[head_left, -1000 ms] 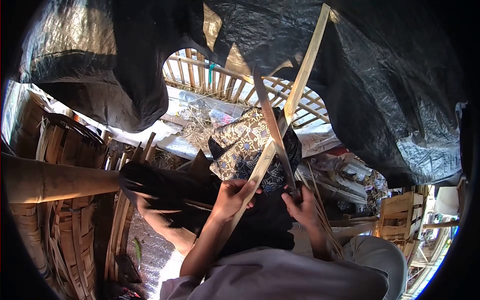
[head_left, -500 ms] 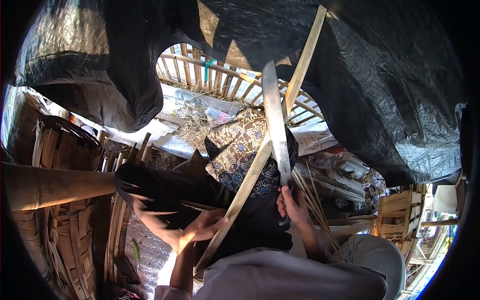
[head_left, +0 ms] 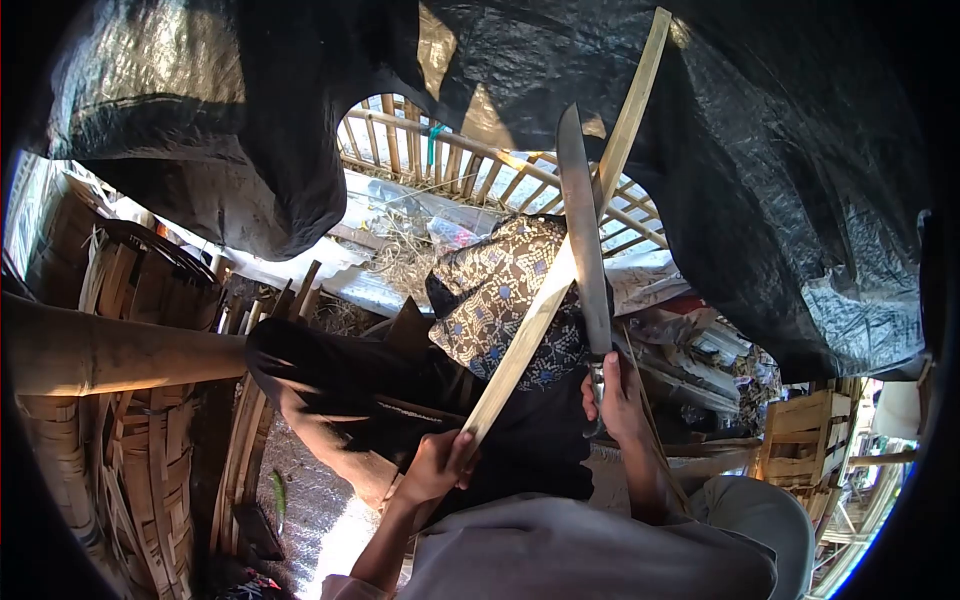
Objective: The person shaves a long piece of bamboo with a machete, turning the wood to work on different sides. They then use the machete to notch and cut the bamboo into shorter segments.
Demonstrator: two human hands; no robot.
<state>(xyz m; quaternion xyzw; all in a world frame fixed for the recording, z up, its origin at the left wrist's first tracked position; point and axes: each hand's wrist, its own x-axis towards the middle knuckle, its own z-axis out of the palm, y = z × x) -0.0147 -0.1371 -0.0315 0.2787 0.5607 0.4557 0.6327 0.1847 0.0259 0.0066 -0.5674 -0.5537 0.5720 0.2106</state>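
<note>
A long pale bamboo strip (head_left: 515, 360) runs diagonally from the lower middle up to the top right. My left hand (head_left: 437, 467) is closed around its lower end. In my right hand (head_left: 618, 397) is the handle of a long machete (head_left: 583, 230), its blade pointing up. The blade lies across the strip, over its far side from me; whether the two touch is unclear. Beneath both, a patterned brown and blue cloth (head_left: 500, 290) covers my knee area.
Black plastic sheeting (head_left: 740, 170) hangs across the top and right. A thick bamboo pole (head_left: 130, 355) reaches in from the left, above woven bamboo baskets (head_left: 160, 470). Beyond the cloth stands a slatted bamboo frame (head_left: 450, 160). A wooden crate (head_left: 800, 440) is at the right.
My left hand has closed on the strip's lower end, where it was looser before. The strip's lower end has shifted up and right. The machete and right hand have moved slightly right in the view.
</note>
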